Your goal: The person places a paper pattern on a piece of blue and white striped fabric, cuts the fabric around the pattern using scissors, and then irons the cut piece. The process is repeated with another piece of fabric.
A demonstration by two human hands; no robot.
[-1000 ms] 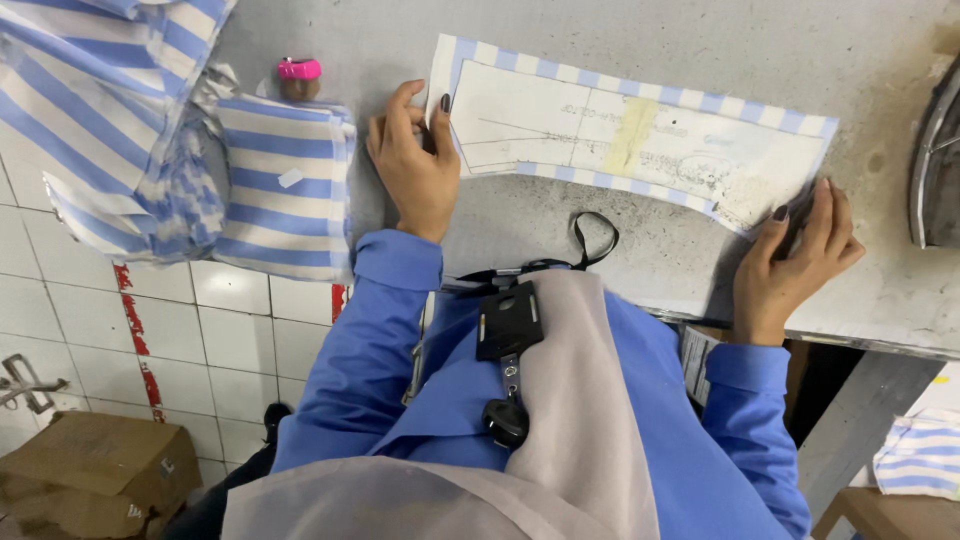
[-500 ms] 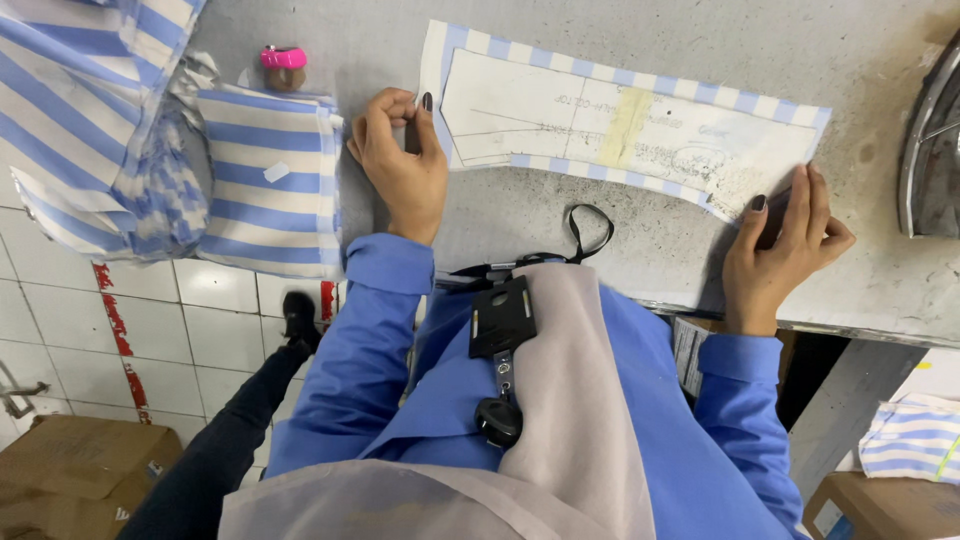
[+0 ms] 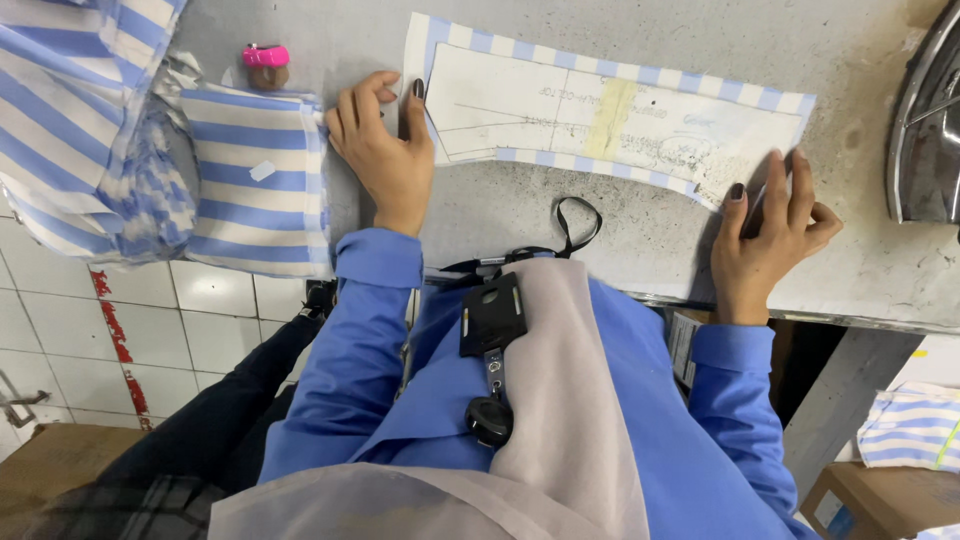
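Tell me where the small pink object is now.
In the head view, the small pink object stands upper left on the grey table, just above the folded striped fabric, left of the left hand.

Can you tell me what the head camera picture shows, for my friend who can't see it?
A person in a blue shirt presses a paper pattern, lying on blue-and-white striped fabric, flat on a grey table. The left hand holds its left end, the right hand its right end. Folded striped cloth and a small pink-topped object sit to the left.
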